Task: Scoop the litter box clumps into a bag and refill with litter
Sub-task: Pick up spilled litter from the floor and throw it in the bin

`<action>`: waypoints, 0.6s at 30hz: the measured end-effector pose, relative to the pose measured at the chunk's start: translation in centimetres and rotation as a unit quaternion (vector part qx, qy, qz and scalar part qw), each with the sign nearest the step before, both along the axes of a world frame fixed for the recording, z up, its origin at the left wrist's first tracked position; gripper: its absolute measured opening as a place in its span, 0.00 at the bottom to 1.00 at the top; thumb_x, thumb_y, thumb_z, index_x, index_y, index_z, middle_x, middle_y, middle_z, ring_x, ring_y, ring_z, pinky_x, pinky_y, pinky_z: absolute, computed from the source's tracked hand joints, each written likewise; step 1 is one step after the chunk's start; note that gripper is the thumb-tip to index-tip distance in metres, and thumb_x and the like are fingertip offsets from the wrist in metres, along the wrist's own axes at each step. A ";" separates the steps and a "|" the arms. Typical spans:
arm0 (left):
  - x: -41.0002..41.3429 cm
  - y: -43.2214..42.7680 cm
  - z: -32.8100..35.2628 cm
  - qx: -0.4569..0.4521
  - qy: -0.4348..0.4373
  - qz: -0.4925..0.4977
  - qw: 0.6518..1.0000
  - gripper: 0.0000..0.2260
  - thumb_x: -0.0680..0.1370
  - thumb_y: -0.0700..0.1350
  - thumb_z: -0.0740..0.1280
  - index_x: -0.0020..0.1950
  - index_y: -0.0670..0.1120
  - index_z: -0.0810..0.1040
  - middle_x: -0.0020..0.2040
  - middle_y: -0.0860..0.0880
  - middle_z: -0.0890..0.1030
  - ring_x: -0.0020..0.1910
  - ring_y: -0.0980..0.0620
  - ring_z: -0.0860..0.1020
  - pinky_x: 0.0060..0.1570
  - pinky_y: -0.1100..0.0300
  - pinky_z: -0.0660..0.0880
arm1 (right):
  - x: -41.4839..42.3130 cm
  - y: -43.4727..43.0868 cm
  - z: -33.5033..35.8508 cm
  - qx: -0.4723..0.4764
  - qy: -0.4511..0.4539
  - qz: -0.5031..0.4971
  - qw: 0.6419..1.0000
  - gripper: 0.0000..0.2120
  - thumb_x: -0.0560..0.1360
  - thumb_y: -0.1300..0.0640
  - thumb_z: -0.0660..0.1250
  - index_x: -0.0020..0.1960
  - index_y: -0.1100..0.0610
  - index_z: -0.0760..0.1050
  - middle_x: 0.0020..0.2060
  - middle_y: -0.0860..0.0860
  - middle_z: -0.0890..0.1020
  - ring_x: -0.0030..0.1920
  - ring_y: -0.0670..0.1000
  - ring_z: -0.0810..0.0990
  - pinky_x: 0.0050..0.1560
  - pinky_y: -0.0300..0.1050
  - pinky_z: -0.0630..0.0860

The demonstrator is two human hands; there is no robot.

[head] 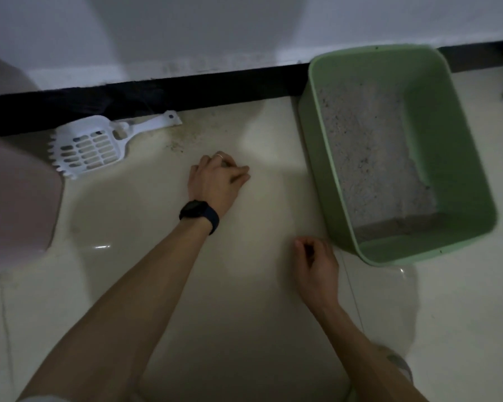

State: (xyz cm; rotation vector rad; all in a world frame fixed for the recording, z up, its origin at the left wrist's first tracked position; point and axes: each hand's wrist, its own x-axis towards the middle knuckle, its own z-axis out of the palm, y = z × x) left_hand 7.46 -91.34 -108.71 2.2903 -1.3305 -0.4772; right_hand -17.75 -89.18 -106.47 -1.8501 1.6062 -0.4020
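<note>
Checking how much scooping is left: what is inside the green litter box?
The green litter box holds pale grey, speckled litter, darker along its near edge. No distinct clumps stand out in this dim view; whatever is buried beneath the surface cannot be seen.

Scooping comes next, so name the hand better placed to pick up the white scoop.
Left. The left hand is nearer the scoop, whose handle points toward it along the wall. The right hand is beside the litter box, farther from the scoop.

Home floor, tiles, litter box
</note>
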 end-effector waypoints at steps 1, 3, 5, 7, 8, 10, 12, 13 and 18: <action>0.1 -0.3 0.0 -0.005 -0.009 -0.014 1.000 0.09 0.77 0.57 0.67 0.53 0.58 0.84 0.53 0.54 0.79 0.52 0.48 0.72 0.48 0.58 0.62 | -0.1 0.1 0.0 -0.002 -0.004 -0.005 1.000 0.03 0.78 0.59 0.67 0.47 0.57 0.78 0.41 0.49 0.76 0.40 0.47 0.74 0.42 0.35 0.65; 0.1 -0.9 0.2 -0.009 -0.029 -0.038 0.999 0.09 0.77 0.56 0.68 0.50 0.56 0.86 0.52 0.52 0.80 0.51 0.46 0.74 0.49 0.56 0.64 | -0.5 0.3 0.0 -0.007 -0.004 -0.008 1.000 0.02 0.77 0.59 0.67 0.47 0.57 0.79 0.41 0.48 0.75 0.39 0.47 0.74 0.42 0.35 0.66; 0.0 -1.2 0.1 -0.015 -0.060 -0.046 0.997 0.09 0.77 0.55 0.68 0.48 0.54 0.86 0.51 0.51 0.80 0.50 0.44 0.74 0.49 0.54 0.65 | -1.0 0.6 -0.3 -0.018 0.005 0.008 1.000 0.02 0.77 0.59 0.68 0.48 0.57 0.79 0.42 0.48 0.76 0.41 0.48 0.75 0.44 0.37 0.69; -0.3 -0.9 -0.2 -0.022 -0.080 -0.038 0.996 0.09 0.78 0.53 0.68 0.47 0.52 0.86 0.51 0.49 0.80 0.50 0.43 0.74 0.48 0.54 0.64 | -1.2 0.9 -0.6 -0.032 0.015 0.042 0.999 0.04 0.77 0.57 0.68 0.48 0.57 0.79 0.43 0.49 0.77 0.43 0.49 0.76 0.46 0.39 0.70; -0.6 -0.7 -0.4 -0.019 -0.082 -0.030 0.996 0.09 0.78 0.53 0.67 0.47 0.51 0.86 0.52 0.48 0.80 0.51 0.43 0.74 0.48 0.54 0.63 | -1.2 1.1 -0.8 -0.039 0.021 0.060 0.997 0.05 0.77 0.56 0.67 0.48 0.57 0.79 0.43 0.49 0.77 0.44 0.50 0.76 0.47 0.39 0.70; -1.3 -0.4 -0.8 -0.008 -0.095 -0.019 0.995 0.11 0.79 0.52 0.66 0.48 0.48 0.85 0.53 0.46 0.80 0.51 0.41 0.74 0.47 0.52 0.65 | -1.1 1.2 -1.0 -0.051 0.040 0.088 0.994 0.07 0.77 0.53 0.66 0.48 0.56 0.79 0.44 0.50 0.78 0.46 0.51 0.76 0.48 0.40 0.70; -1.9 -0.3 -1.1 0.003 -0.119 -0.020 0.993 0.12 0.79 0.52 0.66 0.47 0.45 0.83 0.52 0.44 0.80 0.49 0.41 0.75 0.45 0.51 0.68 | -0.9 1.1 -1.3 -0.054 0.054 0.099 0.992 0.05 0.77 0.54 0.67 0.47 0.55 0.80 0.44 0.50 0.78 0.47 0.52 0.77 0.48 0.41 0.70; -2.0 -0.2 -1.3 0.002 -0.129 -0.024 0.991 0.13 0.79 0.52 0.65 0.46 0.44 0.83 0.52 0.43 0.80 0.48 0.41 0.75 0.43 0.51 0.69 | -0.9 0.9 -1.4 -0.057 0.055 0.098 0.992 0.04 0.77 0.55 0.69 0.47 0.55 0.80 0.44 0.50 0.78 0.47 0.52 0.77 0.48 0.41 0.70; -2.4 1.9 -2.0 -0.034 -0.176 -0.063 0.982 0.17 0.80 0.53 0.59 0.44 0.43 0.81 0.49 0.42 0.80 0.44 0.42 0.75 0.41 0.52 0.70 | -0.7 0.5 -1.8 -0.082 0.068 0.106 0.989 0.03 0.76 0.56 0.70 0.47 0.55 0.80 0.44 0.51 0.78 0.46 0.54 0.77 0.45 0.46 0.73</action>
